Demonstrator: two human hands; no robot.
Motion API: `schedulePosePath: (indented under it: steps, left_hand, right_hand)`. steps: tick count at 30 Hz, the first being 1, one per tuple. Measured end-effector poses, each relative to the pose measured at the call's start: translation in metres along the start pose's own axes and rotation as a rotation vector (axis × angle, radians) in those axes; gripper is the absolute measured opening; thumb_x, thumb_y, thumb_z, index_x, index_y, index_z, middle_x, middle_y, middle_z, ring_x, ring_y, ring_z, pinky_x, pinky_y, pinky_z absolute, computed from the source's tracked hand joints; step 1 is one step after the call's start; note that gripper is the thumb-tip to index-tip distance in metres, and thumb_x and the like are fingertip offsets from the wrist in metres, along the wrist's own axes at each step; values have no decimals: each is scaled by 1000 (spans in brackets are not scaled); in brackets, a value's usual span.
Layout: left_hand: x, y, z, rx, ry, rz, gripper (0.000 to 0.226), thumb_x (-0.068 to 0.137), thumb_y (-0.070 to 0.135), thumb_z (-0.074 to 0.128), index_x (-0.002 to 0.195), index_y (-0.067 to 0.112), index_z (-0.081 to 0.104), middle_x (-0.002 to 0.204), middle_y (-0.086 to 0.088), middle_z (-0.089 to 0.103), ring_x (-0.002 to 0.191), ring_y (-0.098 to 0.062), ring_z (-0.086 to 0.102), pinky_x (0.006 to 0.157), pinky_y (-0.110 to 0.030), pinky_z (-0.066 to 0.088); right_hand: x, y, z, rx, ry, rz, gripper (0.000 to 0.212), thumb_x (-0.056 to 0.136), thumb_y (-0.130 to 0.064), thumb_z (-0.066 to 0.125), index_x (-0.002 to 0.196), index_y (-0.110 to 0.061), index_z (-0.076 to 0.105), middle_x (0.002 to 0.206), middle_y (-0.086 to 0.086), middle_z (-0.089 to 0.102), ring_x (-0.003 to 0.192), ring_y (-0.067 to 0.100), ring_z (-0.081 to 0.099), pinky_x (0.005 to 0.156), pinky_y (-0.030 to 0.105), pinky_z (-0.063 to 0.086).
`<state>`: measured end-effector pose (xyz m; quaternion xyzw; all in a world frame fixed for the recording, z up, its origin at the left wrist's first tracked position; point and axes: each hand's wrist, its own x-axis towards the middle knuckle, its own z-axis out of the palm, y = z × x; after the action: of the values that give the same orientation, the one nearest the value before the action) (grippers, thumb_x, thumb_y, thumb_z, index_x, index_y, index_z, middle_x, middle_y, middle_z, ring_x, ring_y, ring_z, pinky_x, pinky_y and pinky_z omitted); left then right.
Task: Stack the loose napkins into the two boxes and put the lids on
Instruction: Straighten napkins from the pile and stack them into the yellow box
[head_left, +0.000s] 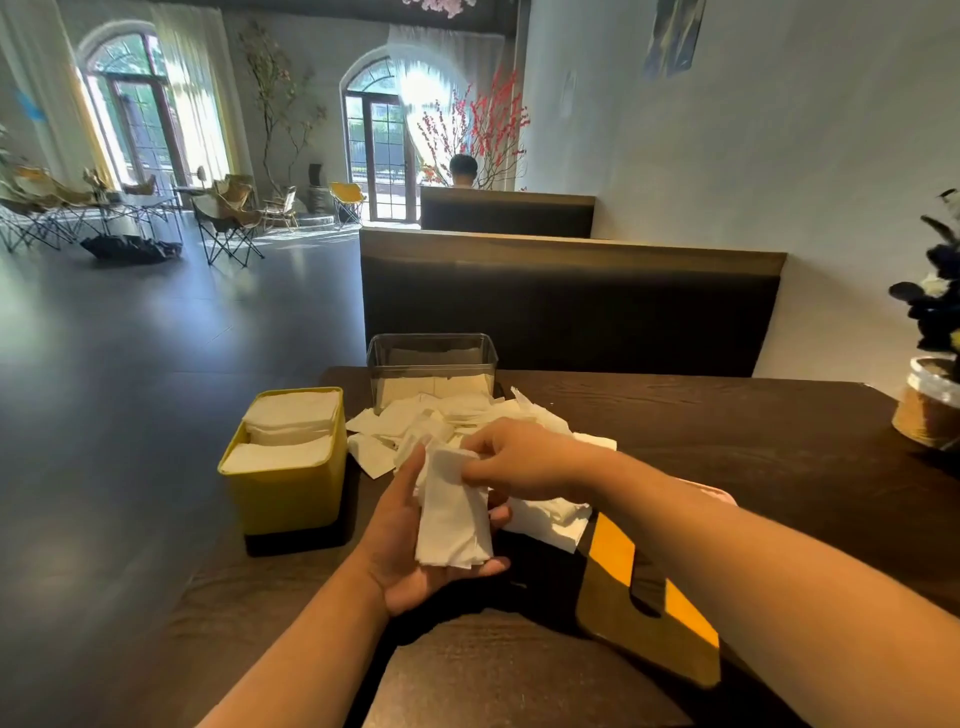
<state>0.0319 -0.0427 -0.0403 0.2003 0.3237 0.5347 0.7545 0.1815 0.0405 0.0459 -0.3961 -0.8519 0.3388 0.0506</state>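
Note:
A small stack of white napkins (454, 514) lies across my left hand (410, 551), palm up, fingers curled under it. My right hand (511, 460) pinches the top end of that stack. Behind the hands a pile of loose napkins (467, 415) spreads over the dark table. A yellow box (288, 486) at the left table edge is filled to the rim with napkins. A clear box (431, 366) at the far edge holds a low layer of napkins. A yellow lid with a slot (641, 597) lies flat under my right forearm.
The dark wooden table (701, 431) has a potted plant in a jar (930, 405) at its far right. A dark booth backrest (566, 306) stands just behind the table. Left of the table the floor drops away.

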Motion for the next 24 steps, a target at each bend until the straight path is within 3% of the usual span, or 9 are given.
schedulePosePath:
  steps: [3, 5, 7, 10, 13, 15, 18, 21, 24]
  left_hand:
    - [-2, 3, -4, -7, 3, 6, 56, 92, 62, 60, 127, 21, 76, 130, -14, 71, 112, -33, 71, 96, -68, 52]
    - [-3, 3, -5, 13, 16, -12, 44, 93, 43, 66, 129, 17, 74, 130, -15, 68, 113, -32, 69, 104, -72, 46]
    - [-3, 3, -5, 9, -2, -40, 40, 95, 30, 65, 131, 13, 73, 128, -17, 67, 112, -31, 67, 111, -74, 38]
    - [1, 5, -6, -108, 48, -57, 46, 94, 23, 62, 136, 4, 64, 119, -16, 73, 109, -30, 69, 115, -72, 35]
    - [8, 7, -6, -185, 122, -20, 46, 90, 21, 61, 133, 2, 61, 117, -17, 76, 111, -30, 70, 116, -65, 38]
    - [10, 7, -4, -196, 163, 34, 36, 91, 19, 60, 123, 3, 63, 114, -18, 77, 112, -30, 69, 117, -60, 40]
    - [13, 8, 0, -203, 208, 61, 23, 100, 18, 55, 119, 6, 60, 118, -20, 76, 114, -32, 69, 112, -56, 45]
    - [16, 7, -3, -183, 224, 54, 28, 100, 19, 55, 125, 8, 57, 119, -18, 76, 115, -31, 69, 102, -54, 51]
    - [17, 5, -4, -159, 237, 50, 26, 100, 19, 55, 124, 10, 56, 117, -18, 77, 112, -31, 70, 96, -52, 53]
  right_hand:
    - [7, 10, 14, -206, 157, -47, 33, 95, -33, 67, 126, -23, 63, 120, 1, 62, 107, 21, 61, 90, 35, 55]
    - [6, 16, 14, -68, 152, -61, 48, 95, -32, 68, 139, -33, 51, 129, -4, 58, 114, 14, 59, 93, 29, 54]
    - [4, 22, 12, 43, 145, -63, 48, 98, -29, 67, 142, -34, 48, 129, -5, 60, 112, 11, 61, 86, 21, 53]
    - [-1, 34, 1, 64, 336, -45, 34, 101, -31, 66, 133, -31, 56, 118, -9, 63, 101, 6, 63, 77, 18, 52]
    - [-11, 56, -15, -117, 453, 38, 15, 98, -35, 68, 112, -30, 64, 105, -11, 61, 93, 6, 61, 77, 23, 54]
    - [-18, 73, -21, -257, 441, 125, 13, 97, -40, 68, 105, -30, 65, 104, -10, 60, 92, 7, 60, 81, 29, 57]
    - [-27, 92, -20, -351, 371, 210, 25, 96, -42, 67, 117, -29, 65, 115, -7, 59, 100, 10, 60, 86, 31, 59]
    - [-31, 101, -13, -455, 356, 174, 46, 92, -49, 67, 133, -30, 57, 131, -5, 53, 116, 15, 55, 95, 35, 55]
    - [-32, 101, -4, -504, 355, 146, 52, 90, -60, 65, 133, -31, 57, 135, -7, 51, 119, 15, 52, 97, 34, 51]
